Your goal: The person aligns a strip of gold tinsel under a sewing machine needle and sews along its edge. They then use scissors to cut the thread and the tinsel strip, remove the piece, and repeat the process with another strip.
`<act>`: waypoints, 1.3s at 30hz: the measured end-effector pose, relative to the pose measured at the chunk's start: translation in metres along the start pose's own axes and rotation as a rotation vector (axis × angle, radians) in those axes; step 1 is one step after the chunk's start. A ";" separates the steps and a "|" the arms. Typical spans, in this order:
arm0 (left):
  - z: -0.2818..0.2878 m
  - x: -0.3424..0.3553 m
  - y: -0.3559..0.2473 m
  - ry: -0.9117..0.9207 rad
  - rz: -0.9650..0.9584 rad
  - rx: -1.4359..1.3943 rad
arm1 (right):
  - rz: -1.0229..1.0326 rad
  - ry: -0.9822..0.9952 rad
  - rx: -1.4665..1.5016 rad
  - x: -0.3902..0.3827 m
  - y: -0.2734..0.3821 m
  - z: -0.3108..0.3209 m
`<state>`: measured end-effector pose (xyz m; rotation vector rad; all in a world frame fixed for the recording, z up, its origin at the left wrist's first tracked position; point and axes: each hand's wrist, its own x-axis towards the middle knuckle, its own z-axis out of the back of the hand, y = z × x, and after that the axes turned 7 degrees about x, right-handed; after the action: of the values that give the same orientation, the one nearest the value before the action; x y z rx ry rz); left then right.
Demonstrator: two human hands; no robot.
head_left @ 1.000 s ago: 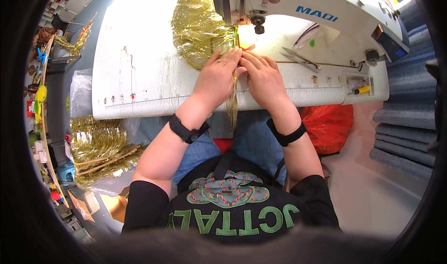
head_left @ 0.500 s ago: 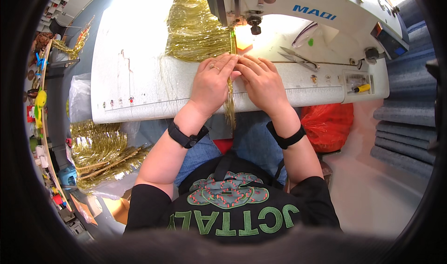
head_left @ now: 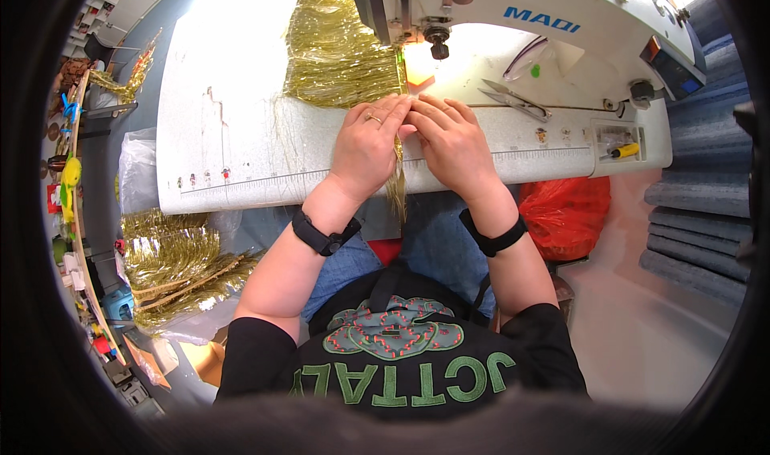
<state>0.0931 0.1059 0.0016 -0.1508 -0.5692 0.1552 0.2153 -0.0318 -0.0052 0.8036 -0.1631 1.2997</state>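
Observation:
Gold tinsel fringe spreads over the white sewing table on the left of the sewing machine head, its banded edge running near the needle area. My left hand and my right hand meet at that band just in front of the machine. Their fingers are held close together and bent down on the strip, fingertips nearly touching. The thumbs are mostly tucked under and hidden. Between my wrists, a narrow tail of gold tinsel hangs over the table's front edge.
Metal scissors lie right of my hands. A yellow-handled screwdriver sits in a recess at the table's right. More gold fringe hangs at lower left beside clear plastic. A red bag stands under the table, and blue-grey fabric hangs right.
Both hands keep their grip at the band with only a tiny shift to the right. The hanging tinsel tail has swayed slightly.

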 end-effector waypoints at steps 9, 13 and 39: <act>-0.001 -0.001 -0.001 0.010 -0.012 0.024 | 0.000 -0.030 0.033 -0.001 0.000 -0.001; 0.000 -0.003 -0.003 0.041 -0.044 0.106 | -0.021 -0.124 0.101 -0.002 -0.001 -0.001; -0.006 0.006 -0.015 0.115 -0.005 0.226 | -0.351 -0.281 0.421 0.009 -0.014 0.026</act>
<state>0.1031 0.0920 0.0024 0.0614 -0.4343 0.2036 0.2387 -0.0410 0.0126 1.3124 0.0334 0.8923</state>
